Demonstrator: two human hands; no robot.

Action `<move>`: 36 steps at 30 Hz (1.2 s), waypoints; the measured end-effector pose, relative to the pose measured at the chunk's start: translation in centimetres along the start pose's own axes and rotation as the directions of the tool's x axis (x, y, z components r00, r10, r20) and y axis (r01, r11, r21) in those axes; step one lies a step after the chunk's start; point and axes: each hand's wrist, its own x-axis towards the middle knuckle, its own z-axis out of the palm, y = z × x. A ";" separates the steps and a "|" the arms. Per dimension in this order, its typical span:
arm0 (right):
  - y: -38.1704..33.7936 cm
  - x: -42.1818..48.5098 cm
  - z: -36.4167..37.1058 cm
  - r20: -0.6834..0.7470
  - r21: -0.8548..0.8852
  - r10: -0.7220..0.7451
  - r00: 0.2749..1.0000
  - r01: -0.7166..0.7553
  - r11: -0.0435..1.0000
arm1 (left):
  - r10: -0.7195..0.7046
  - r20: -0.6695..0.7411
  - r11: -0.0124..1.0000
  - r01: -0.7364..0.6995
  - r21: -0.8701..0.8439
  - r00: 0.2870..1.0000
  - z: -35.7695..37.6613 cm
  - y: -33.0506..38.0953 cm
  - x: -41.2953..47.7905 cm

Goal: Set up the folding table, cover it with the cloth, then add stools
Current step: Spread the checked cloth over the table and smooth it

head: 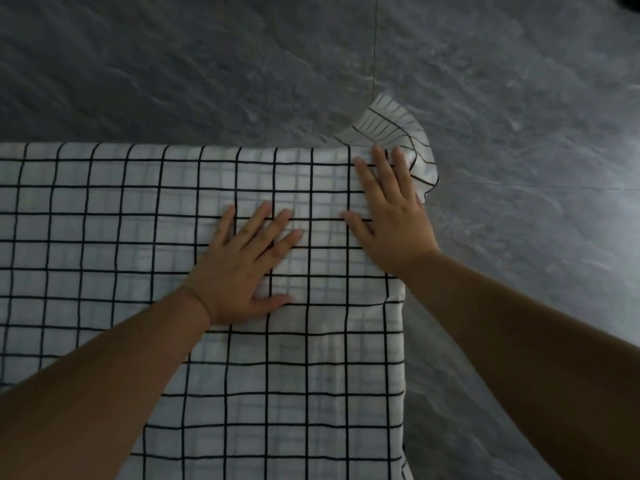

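Both grips flat on the checked cloth near its far right corner

The white cloth point(104, 220), ruled with a black grid, lies spread over the table, which it hides completely. It fills the left and lower part of the view. Its far edge runs straight across, and its right edge drops over the side. The left grip point(242, 268) is released, with fingers straight and spread and its palm pressing down on the cloth a little way in from the right edge. The right grip point(391, 216) is also released and lies flat with fingers extended. It rests just beside the left one, at the far right corner, its fingertips touching the edge. Just past those fingertips a loose corner flap point(391, 123) of the cloth sticks up and outward, bunched rather than hanging flat. Grey stone-patterned floor point(207, 64) with thin tile joints surrounds the covered top.
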 end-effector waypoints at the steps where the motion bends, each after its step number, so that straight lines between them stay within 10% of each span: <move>1: -0.1 0.0 -0.1 0.008 -0.045 0.010 1.000 -0.010 0.999 | -0.002 -0.003 1.000 0.002 0.004 1.000 0.0 0.0 0.0; 6: -2.2 -2.1 -1.6 0.003 -0.298 0.057 0.998 -0.054 0.953 | -0.029 -0.076 0.999 0.031 0.030 0.997 -0.5 1.0 -0.5; 11: -6.5 -10.9 -1.6 0.039 -0.125 -0.002 0.999 0.007 0.992 | 0.115 -0.222 0.981 -0.146 -0.127 0.968 -1.0 4.8 -3.8; 26: -10.9 -37.4 5.8 -0.013 0.367 0.564 0.826 -0.521 0.771 | 0.152 -0.037 0.980 -0.156 -0.120 0.988 6.1 18.2 -22.8; 36: -9.9 -42.2 7.6 0.147 0.277 0.577 0.804 -0.593 0.756 | 0.070 -0.063 0.996 -0.073 -0.044 0.996 7.1 19.4 -23.2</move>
